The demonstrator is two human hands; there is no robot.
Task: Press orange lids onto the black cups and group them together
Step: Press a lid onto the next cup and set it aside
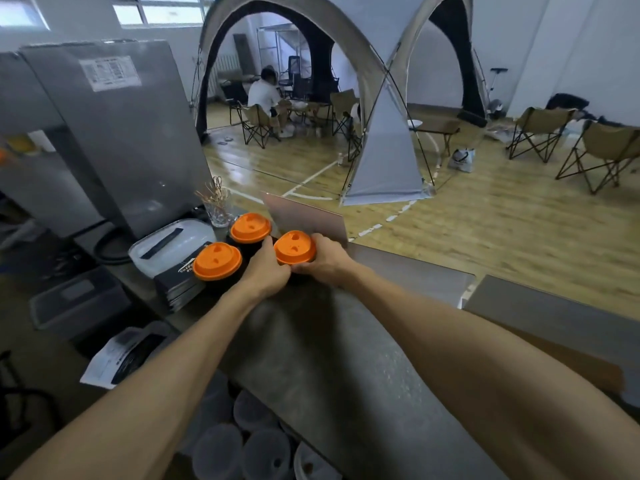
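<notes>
Three lidded black cups stand clustered at the counter's (pixel 346 341) far end, toward 12 o'clock.
We clasp the third cup's orange lid (pixel 295 247) with both hands, left hand (pixel 266 268) at its 9 o'clock, right hand (pixel 323 259) at 3, fingers curled tight around the rim. Uneven pressing could tip it into the rear cup (pixel 250 228) or left cup (pixel 217 261); their contents are hidden.
</notes>
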